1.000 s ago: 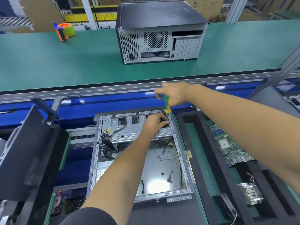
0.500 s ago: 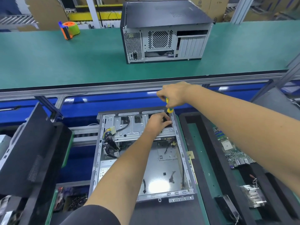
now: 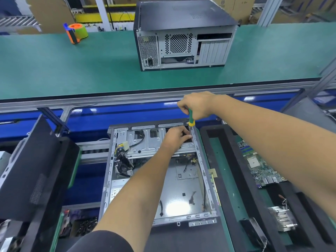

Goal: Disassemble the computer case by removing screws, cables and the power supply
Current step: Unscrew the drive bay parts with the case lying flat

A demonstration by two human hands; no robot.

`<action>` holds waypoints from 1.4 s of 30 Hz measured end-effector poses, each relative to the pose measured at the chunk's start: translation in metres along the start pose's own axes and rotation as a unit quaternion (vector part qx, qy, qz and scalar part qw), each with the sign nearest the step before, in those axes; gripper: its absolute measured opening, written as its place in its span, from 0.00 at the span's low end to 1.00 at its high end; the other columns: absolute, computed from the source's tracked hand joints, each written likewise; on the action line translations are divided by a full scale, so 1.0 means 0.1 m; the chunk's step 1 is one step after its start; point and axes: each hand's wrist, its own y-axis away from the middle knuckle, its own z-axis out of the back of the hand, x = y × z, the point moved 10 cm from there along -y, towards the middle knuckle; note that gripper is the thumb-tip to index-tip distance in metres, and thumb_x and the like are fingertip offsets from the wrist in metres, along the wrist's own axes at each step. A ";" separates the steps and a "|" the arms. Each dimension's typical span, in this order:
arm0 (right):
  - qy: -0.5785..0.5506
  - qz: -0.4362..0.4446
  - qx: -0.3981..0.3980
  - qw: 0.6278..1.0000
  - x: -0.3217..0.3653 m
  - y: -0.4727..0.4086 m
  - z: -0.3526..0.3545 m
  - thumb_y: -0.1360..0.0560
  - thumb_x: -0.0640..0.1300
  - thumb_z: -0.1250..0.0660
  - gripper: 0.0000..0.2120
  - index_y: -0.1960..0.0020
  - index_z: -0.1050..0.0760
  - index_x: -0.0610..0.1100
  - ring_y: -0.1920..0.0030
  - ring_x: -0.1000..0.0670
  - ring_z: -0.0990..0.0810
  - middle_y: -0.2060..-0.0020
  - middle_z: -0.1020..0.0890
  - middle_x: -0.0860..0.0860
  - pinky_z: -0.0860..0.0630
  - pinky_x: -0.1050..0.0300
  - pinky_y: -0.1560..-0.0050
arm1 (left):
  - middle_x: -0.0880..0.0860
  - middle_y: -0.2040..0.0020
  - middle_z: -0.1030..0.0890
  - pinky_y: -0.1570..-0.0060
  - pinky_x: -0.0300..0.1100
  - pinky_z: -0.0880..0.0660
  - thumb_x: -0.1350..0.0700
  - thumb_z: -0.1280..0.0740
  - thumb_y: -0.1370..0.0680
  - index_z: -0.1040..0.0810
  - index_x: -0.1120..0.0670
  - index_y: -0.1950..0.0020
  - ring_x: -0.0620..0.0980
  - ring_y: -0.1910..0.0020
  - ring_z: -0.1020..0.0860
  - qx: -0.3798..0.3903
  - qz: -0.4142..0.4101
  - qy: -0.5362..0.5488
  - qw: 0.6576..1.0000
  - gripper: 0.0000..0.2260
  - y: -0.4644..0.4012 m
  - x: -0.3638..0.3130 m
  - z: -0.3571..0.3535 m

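Two bare hands are working at the far end of an open grey metal computer case [image 3: 181, 195].

The case is lying on its side just in front of the person, its shiny floor showing. The left hand [image 3: 175, 136] is resting on the silver metal drive bracket [image 3: 145, 144] inside, fingers curled, and it is hiding what they touch. Just beyond, the right hand [image 3: 197, 106] is gripping a green and yellow screwdriver [image 3: 190, 120] standing upright at the case's far right corner; its tip is hidden. A green circuit board [image 3: 260, 166] is lying in the black tray [image 3: 223, 160] at right. Farther off, a closed black computer box [image 3: 181, 33] is sitting on the green bench [image 3: 72, 66].
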 end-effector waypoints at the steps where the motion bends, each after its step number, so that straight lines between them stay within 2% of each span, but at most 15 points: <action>1: 0.000 0.002 -0.005 1.000 0.00 0.01 0.01 0.32 0.35 0.34 0.11 0.56 0.29 0.50 0.60 0.48 0.25 0.59 0.23 0.54 0.32 0.54 0.66 | 0.46 0.69 0.29 0.68 0.43 0.32 0.53 0.26 0.21 0.18 0.56 0.49 0.45 0.72 0.32 0.001 -0.001 -0.001 1.000 0.07 0.00 -0.01 0.00; 5: 0.000 -0.005 -0.034 0.999 -0.04 0.02 0.15 0.34 0.34 0.35 0.12 0.57 0.28 0.49 0.57 0.47 0.25 0.59 0.24 0.54 0.32 0.55 0.66 | 0.46 0.68 0.28 0.67 0.43 0.31 0.53 0.28 0.20 0.19 0.57 0.47 0.46 0.71 0.31 0.002 -0.009 -0.011 1.000 0.08 0.01 -0.04 -0.01; 8: -0.009 -0.020 -0.050 0.999 -0.08 0.02 0.26 0.35 0.35 0.36 0.11 0.57 0.27 0.49 0.57 0.48 0.24 0.58 0.24 0.54 0.34 0.55 0.66 | 0.50 0.67 0.26 0.69 0.46 0.27 0.53 0.30 0.18 0.20 0.57 0.47 0.51 0.71 0.28 -0.007 0.003 0.012 1.000 0.07 0.01 -0.03 0.02; 11: -0.010 -0.022 -0.043 0.999 -0.07 0.04 0.20 0.35 0.35 0.36 0.11 0.57 0.27 0.49 0.57 0.47 0.24 0.58 0.23 0.54 0.33 0.55 0.65 | 0.49 0.68 0.28 0.70 0.42 0.32 0.52 0.33 0.17 0.23 0.57 0.46 0.49 0.72 0.30 -0.029 -0.005 0.009 1.000 0.09 0.00 -0.04 0.06; 14: -0.015 -0.023 -0.037 0.999 -0.05 0.06 0.11 0.35 0.35 0.37 0.11 0.57 0.27 0.49 0.57 0.47 0.24 0.58 0.22 0.53 0.34 0.55 0.65 | 0.49 0.62 0.26 0.67 0.47 0.29 0.50 0.39 0.14 0.29 0.58 0.44 0.50 0.67 0.28 -0.051 -0.005 0.013 0.999 0.10 0.03 -0.05 0.13; 16: -0.023 -0.031 -0.034 0.999 -0.06 0.09 0.08 0.34 0.35 0.37 0.11 0.57 0.27 0.49 0.59 0.49 0.24 0.58 0.22 0.53 0.34 0.55 0.65 | 0.51 0.60 0.25 0.67 0.46 0.31 0.50 0.42 0.14 0.31 0.57 0.45 0.49 0.66 0.28 -0.064 0.003 0.031 0.998 0.10 0.03 -0.02 0.16; 20: -0.040 -0.039 -0.034 0.998 -0.06 0.15 0.05 0.34 0.35 0.37 0.10 0.57 0.27 0.47 0.59 0.49 0.26 0.59 0.24 0.52 0.31 0.52 0.64 | 0.53 0.63 0.32 0.63 0.48 0.37 0.56 0.46 0.14 0.34 0.58 0.53 0.52 0.64 0.35 -0.104 0.043 0.145 0.983 0.10 0.03 0.07 0.26; 23: -0.058 -0.040 -0.032 0.997 -0.05 0.19 0.03 0.35 0.34 0.37 0.10 0.56 0.27 0.44 0.62 0.49 0.28 0.58 0.23 0.49 0.33 0.53 0.65 | 0.54 0.67 0.34 0.66 0.45 0.41 0.62 0.47 0.17 0.34 0.55 0.59 0.51 0.68 0.39 -0.113 0.103 0.299 0.942 0.11 0.02 0.15 0.32; 26: -0.065 -0.043 -0.032 0.996 -0.03 0.21 0.02 0.35 0.32 0.37 0.10 0.55 0.27 0.43 0.63 0.49 0.28 0.58 0.22 0.47 0.36 0.54 0.67 | 0.51 0.71 0.34 0.70 0.42 0.45 0.61 0.44 0.21 0.33 0.54 0.63 0.48 0.71 0.42 -0.098 0.176 0.390 0.898 0.10 0.05 0.26 0.35; 29: -0.082 -0.037 -0.030 0.996 0.01 0.20 0.02 0.35 0.32 0.37 0.09 0.58 0.28 0.43 0.59 0.44 0.25 0.59 0.22 0.45 0.31 0.50 0.64 | 0.50 0.70 0.35 0.69 0.43 0.46 0.57 0.40 0.18 0.31 0.54 0.62 0.48 0.71 0.43 -0.049 0.158 0.338 0.927 0.12 0.06 0.22 0.32; 32: -0.097 -0.035 -0.023 0.994 0.03 0.18 0.01 0.36 0.32 0.37 0.10 0.60 0.30 0.45 0.59 0.43 0.23 0.60 0.21 0.45 0.26 0.46 0.61 | 0.50 0.69 0.35 0.72 0.40 0.42 0.47 0.44 0.13 0.27 0.56 0.56 0.46 0.73 0.40 0.006 0.105 0.254 0.962 0.17 0.09 0.10 0.19; 35: -0.109 -0.046 -0.007 0.993 0.02 0.17 -0.04 0.36 0.32 0.38 0.10 0.61 0.31 0.45 0.62 0.45 0.26 0.60 0.21 0.44 0.31 0.49 0.64 | 0.51 0.66 0.34 0.70 0.40 0.40 0.53 0.46 0.12 0.26 0.61 0.38 0.46 0.70 0.37 0.045 0.073 0.226 0.970 0.14 0.13 0.04 0.07; 37: -0.113 -0.048 -0.005 0.992 0.02 0.17 -0.06 0.35 0.31 0.38 0.10 0.61 0.31 0.45 0.62 0.46 0.27 0.59 0.22 0.44 0.33 0.53 0.65 | 0.52 0.64 0.32 0.67 0.39 0.37 0.58 0.46 0.12 0.30 0.61 0.32 0.46 0.68 0.35 0.058 0.058 0.227 0.970 0.12 0.16 0.01 0.05; 39: -0.117 -0.051 -0.003 0.992 0.02 0.17 -0.07 0.35 0.32 0.38 0.10 0.61 0.32 0.45 0.61 0.46 0.28 0.58 0.22 0.44 0.33 0.53 0.65 | 0.52 0.61 0.29 0.62 0.41 0.33 0.57 0.44 0.12 0.29 0.59 0.35 0.47 0.64 0.32 0.087 0.033 0.200 0.975 0.10 0.18 -0.05 -0.01; 42: -0.120 -0.055 0.002 0.991 0.02 0.16 -0.09 0.35 0.32 0.38 0.10 0.61 0.33 0.47 0.62 0.47 0.28 0.60 0.22 0.46 0.36 0.55 0.67 | 0.52 0.56 0.25 0.57 0.45 0.30 0.48 0.40 0.14 0.25 0.55 0.42 0.49 0.60 0.29 0.128 -0.003 0.125 0.984 0.11 0.20 -0.08 -0.10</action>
